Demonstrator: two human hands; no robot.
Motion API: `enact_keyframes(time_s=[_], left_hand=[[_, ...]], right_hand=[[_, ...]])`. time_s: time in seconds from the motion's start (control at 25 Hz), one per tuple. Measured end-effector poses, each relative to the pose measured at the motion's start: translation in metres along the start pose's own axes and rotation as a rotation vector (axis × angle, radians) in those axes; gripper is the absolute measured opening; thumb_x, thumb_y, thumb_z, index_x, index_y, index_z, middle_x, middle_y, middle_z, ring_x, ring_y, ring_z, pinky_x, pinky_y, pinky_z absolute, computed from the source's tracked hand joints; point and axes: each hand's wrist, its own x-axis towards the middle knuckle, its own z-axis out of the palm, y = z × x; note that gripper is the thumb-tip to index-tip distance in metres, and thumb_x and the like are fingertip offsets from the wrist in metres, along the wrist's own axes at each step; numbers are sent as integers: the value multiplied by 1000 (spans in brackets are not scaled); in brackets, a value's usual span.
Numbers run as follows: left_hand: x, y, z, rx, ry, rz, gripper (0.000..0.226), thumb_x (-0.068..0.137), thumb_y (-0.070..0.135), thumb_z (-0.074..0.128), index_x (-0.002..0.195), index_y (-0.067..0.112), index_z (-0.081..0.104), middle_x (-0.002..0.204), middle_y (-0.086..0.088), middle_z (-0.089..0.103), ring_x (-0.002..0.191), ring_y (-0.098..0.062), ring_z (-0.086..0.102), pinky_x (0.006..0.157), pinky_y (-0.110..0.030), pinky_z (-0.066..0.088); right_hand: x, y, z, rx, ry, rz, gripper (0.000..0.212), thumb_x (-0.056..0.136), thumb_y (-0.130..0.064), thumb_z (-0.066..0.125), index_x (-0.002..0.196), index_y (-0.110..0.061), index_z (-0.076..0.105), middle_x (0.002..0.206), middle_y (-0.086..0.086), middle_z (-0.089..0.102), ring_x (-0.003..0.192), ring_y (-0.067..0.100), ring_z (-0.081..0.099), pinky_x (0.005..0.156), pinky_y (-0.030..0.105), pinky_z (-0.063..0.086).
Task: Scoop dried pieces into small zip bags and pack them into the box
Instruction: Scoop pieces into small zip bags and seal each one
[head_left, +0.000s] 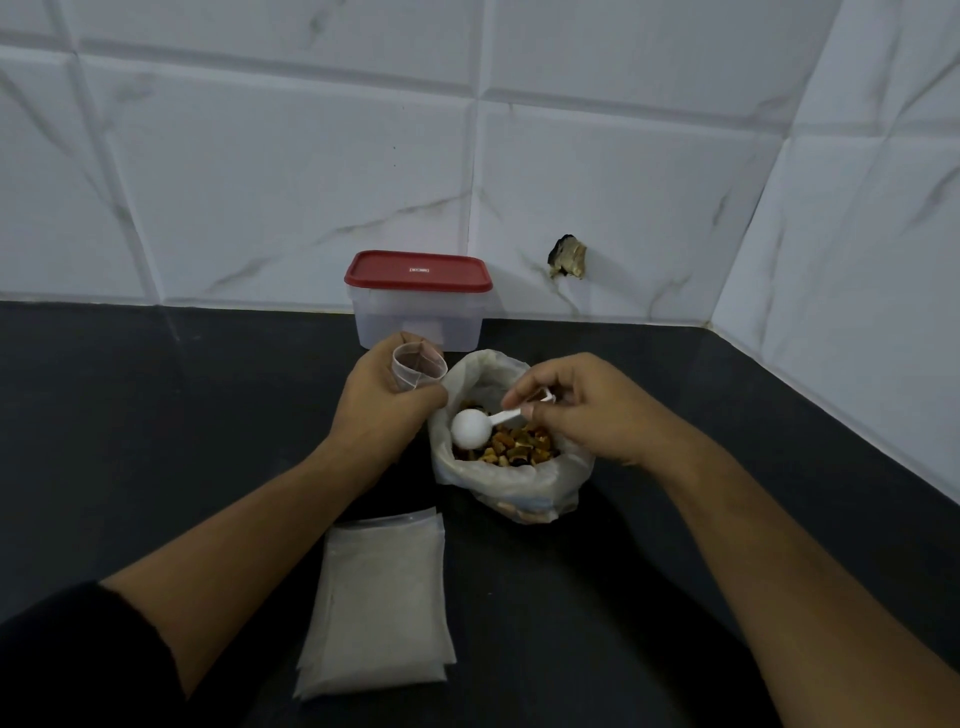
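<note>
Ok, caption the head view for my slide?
Left hand holds an open zip bag; right hand holds a scoop over the dried pieces.

Black sleeve (72, 665) on L upper arm; forearms (249, 545), hands (384, 410) bare.

Lidded box (415, 317) stands just behind the sack (519, 488); open counter (701, 374) stretches right (bag stack (379, 597) lies nearer).

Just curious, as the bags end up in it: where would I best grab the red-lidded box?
Probably the box by its two short ends, just under the red lid, whose rim overhangs as a stop. Come from the front, over the counter: its back stands close to the tiled wall.
</note>
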Motion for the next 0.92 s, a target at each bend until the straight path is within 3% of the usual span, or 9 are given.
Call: enact_keyframes(time_s=[0.04,0.16,0.32,0.44,0.56,0.72,0.92], left_hand=[[0,1,0,3,-2,3,23,80,0,70,93,19,66,83,4,69,79,-11,66,73,-33,53],[-1,2,1,12,3,-3,26,82,-4,70,94,19,67,82,5,69,77,-8,66,71,-30,54],[-2,2,2,7,10,-13,27,82,-6,71,96,17,67,85,0,70,78,-9,66,72,-31,56],[-2,1,2,11,-4,-17,25,84,-4,73,99,16,67,90,-3,70,82,-11,67,77,-36,58],[-2,1,3,-12,-20,-17,23,80,7,76,100,15,67,89,0,71,81,-11,68,77,-35,58],[-2,1,3,-16,-30,-22,27,71,18,73,98,15,67,86,1,71,81,-13,68,76,-38,58],[-1,-1,3,-18,-44,-29,27,74,18,75,100,16,68,92,-2,71,89,-20,69,82,-43,59]], right_hand=[[0,2,-2,-26,31,1,22,97,-14,70,100,-33,81,96,-15,74,91,-1,67,84,29,57],[-5,5,-9,-85,72,23,19,100,-17,67,106,-28,80,82,-18,65,69,-15,59,60,10,43],[-6,13,-12,-174,70,42,17,102,-29,65,113,-31,78,88,-20,65,74,-11,59,66,13,39],[-5,14,-14,-169,49,54,18,103,-33,63,112,-28,78,75,-17,64,64,-10,59,55,12,40],[-3,14,-14,-41,30,77,25,104,-34,61,100,-17,79,58,-9,57,46,3,48,48,19,37],[-2,11,-11,241,37,187,38,106,-35,59,88,-3,71,57,2,46,41,10,34,41,24,30],[-2,9,-2,436,114,307,32,105,-34,60,78,-17,69,56,-1,45,42,10,32,38,22,27]])
